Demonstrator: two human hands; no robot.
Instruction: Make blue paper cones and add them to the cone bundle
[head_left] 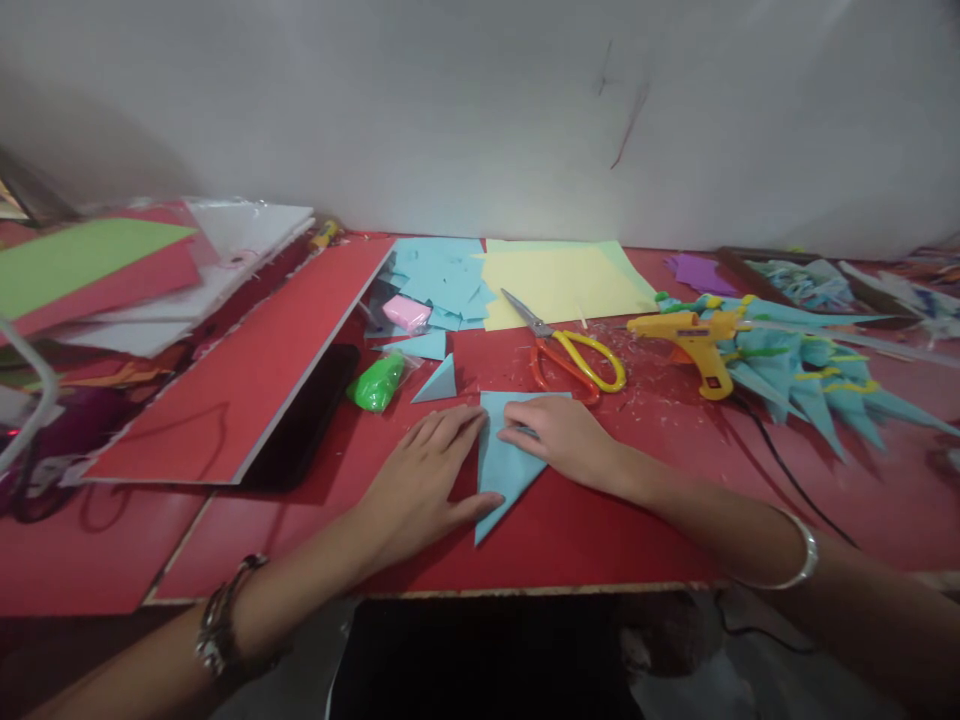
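Note:
A light blue paper (506,475), folded to a triangle with its point towards me, lies flat on the red table (592,545). My left hand (431,470) rests along its left edge, fingers stretched out and the thumb lying on the paper. On the paper's upper right part, my right hand (566,440) presses down with its fingers curled in; whether they pinch anything is hidden. Just beyond the hands are a small folded blue paper piece (439,382) and scissors (566,350) with red and yellow handles.
A yellow glue gun (697,340) lies at the right, beside blue paper cones (817,370) with yellow and green trim. Blue paper scraps (442,275) and yellow sheets (562,280) lie at the back. A red board (247,370) leans over a dark object at the left, near green clay (377,382).

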